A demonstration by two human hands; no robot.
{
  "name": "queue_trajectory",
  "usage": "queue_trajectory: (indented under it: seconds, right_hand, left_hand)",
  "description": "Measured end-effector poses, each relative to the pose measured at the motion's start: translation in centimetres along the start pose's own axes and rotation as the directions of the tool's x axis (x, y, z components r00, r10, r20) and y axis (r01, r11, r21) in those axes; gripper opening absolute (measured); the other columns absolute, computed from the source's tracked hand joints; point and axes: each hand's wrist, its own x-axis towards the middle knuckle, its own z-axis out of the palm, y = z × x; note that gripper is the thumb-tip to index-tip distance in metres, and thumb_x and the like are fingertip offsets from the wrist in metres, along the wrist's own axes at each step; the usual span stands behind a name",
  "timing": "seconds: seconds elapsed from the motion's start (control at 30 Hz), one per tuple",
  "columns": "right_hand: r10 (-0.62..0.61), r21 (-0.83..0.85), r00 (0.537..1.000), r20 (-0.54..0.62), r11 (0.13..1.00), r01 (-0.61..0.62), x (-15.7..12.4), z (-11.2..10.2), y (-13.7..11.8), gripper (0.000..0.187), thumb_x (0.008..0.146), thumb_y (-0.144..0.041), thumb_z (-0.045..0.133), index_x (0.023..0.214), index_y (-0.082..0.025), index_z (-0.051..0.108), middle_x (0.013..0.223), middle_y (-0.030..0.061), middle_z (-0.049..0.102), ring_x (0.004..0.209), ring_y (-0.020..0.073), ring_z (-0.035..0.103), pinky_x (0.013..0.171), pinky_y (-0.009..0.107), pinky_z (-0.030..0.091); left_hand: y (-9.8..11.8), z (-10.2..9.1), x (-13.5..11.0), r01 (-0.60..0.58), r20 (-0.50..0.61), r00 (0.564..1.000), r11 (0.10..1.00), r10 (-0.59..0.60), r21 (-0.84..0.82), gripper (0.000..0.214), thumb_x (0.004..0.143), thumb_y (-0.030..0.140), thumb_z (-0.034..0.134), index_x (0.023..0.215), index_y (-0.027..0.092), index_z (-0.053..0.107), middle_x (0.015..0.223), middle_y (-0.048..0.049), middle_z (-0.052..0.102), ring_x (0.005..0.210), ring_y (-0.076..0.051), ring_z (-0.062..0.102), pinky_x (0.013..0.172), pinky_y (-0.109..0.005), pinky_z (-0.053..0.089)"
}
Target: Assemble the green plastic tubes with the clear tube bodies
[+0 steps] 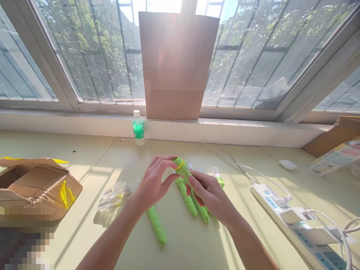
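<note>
A green plastic stick-shaped item with a yellow ring near its top [181, 167] is held above the table between both hands. My right hand [211, 196] is wrapped round its lower part. My left hand [154, 183] pinches its top end with thumb and fingertips. Under the hands lie several more green handles [188, 198] side by side, some with clear caps [216, 172]. Another green handle [156, 225] lies nearer me, partly under my left wrist. Two clear plastic pieces [114, 194] lie left of my left hand.
An open cardboard box [33, 187] with yellow plastic stands at the left. A small green-labelled bottle [138, 128] and a brown cardboard sheet [176, 63] stand at the window sill. A white power strip [292, 221] with cables and a white mouse-like object [287, 164] lie at the right.
</note>
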Motion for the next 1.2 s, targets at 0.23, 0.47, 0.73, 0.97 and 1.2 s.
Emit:
queue_trajectory:
  seconds: [0.23, 0.47, 0.73, 0.97, 1.2]
  right_hand:
    - [0.128, 0.112, 0.992, -0.005, 0.986, -0.127, -0.3, 0.2, -0.5, 0.027, 0.085, -0.043, 0.064, 0.097, -0.024, 0.049, 0.070, -0.0049, 0.058, 0.040, 0.0054, 0.038, 0.039, 0.020, 0.027]
    - [-0.016, 0.022, 1.000, 0.011, 1.000, 0.016, 0.2, -0.1, 0.2, 0.031, 0.094, -0.049, 0.048, 0.087, -0.020, 0.058, 0.074, 0.0003, 0.056, 0.055, 0.0105, 0.049, 0.052, 0.025, 0.041]
    - [0.131, 0.138, 0.989, 0.069, 0.981, -0.139, -0.2, 0.1, -0.3, 0.035, 0.087, -0.049, 0.060, 0.106, -0.024, 0.045, 0.068, -0.0056, 0.057, 0.038, 0.0047, 0.035, 0.038, 0.020, 0.025]
    - [0.065, 0.149, 0.998, 0.016, 0.987, -0.066, 0.1, -0.1, 0.1, 0.030, 0.087, -0.049, 0.059, 0.097, -0.023, 0.050, 0.080, 0.0011, 0.065, 0.052, 0.0104, 0.053, 0.044, 0.022, 0.038]
    - [0.105, 0.001, 0.994, -0.008, 0.994, -0.105, 0.1, 0.4, 0.4, 0.041, 0.097, -0.051, 0.038, 0.075, -0.020, 0.054, 0.048, -0.0066, 0.039, 0.041, 0.0084, 0.036, 0.044, 0.024, 0.032]
  left_hand:
    - [0.2, 0.0, 0.2, 0.000, -0.023, 1.000, 0.999, -0.001, -0.043, 0.023, 0.082, 0.008, 0.066, 0.097, 0.021, 0.055, 0.114, -0.0066, 0.066, 0.103, -0.017, 0.059, 0.084, -0.032, 0.052]
    - [0.2, -0.1, 0.1, -0.001, -0.012, 1.000, 1.000, 0.000, -0.018, 0.022, 0.082, 0.010, 0.067, 0.097, 0.020, 0.055, 0.115, -0.0065, 0.064, 0.105, -0.017, 0.057, 0.086, -0.032, 0.051]
    - [0.2, -0.4, 0.2, 0.049, 0.047, 0.998, 0.998, -0.047, -0.049, 0.025, 0.080, 0.018, 0.072, 0.097, 0.021, 0.054, 0.117, -0.0067, 0.064, 0.111, -0.018, 0.056, 0.090, -0.033, 0.050]
    - [-0.1, -0.5, 0.1, -0.035, 0.000, 0.999, 0.999, 0.035, 0.027, 0.020, 0.083, 0.008, 0.065, 0.093, 0.020, 0.054, 0.116, -0.0067, 0.065, 0.105, -0.017, 0.057, 0.085, -0.031, 0.051]
    - [0.1, -0.3, 0.0, 0.025, 0.074, 0.997, 0.999, -0.027, 0.024, 0.020, 0.083, 0.017, 0.067, 0.099, 0.021, 0.056, 0.115, -0.0084, 0.066, 0.110, -0.020, 0.057, 0.087, -0.034, 0.052]
